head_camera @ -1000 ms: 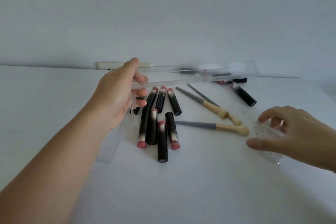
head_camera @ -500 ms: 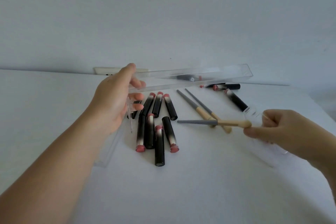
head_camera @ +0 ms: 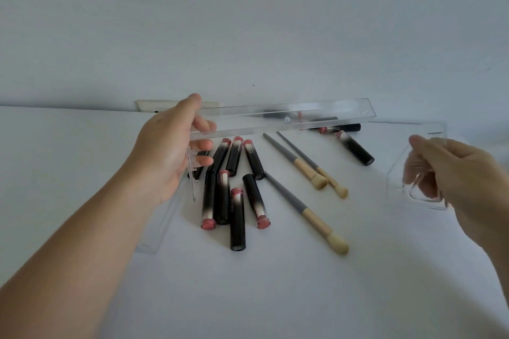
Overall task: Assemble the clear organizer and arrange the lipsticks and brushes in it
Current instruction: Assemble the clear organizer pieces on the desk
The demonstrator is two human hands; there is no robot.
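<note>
A plain indoor room, likely a home; white table against bare pale wall.

A white table filled the lower half of the view and met a plain pale wall behind it. At the table's far edge, against the wall, lay a flat cream-white strip with a small dark mark on its lower edge.

The clear strip blurs the far lipsticks behind it; the right hand runs off the right edge.
</note>
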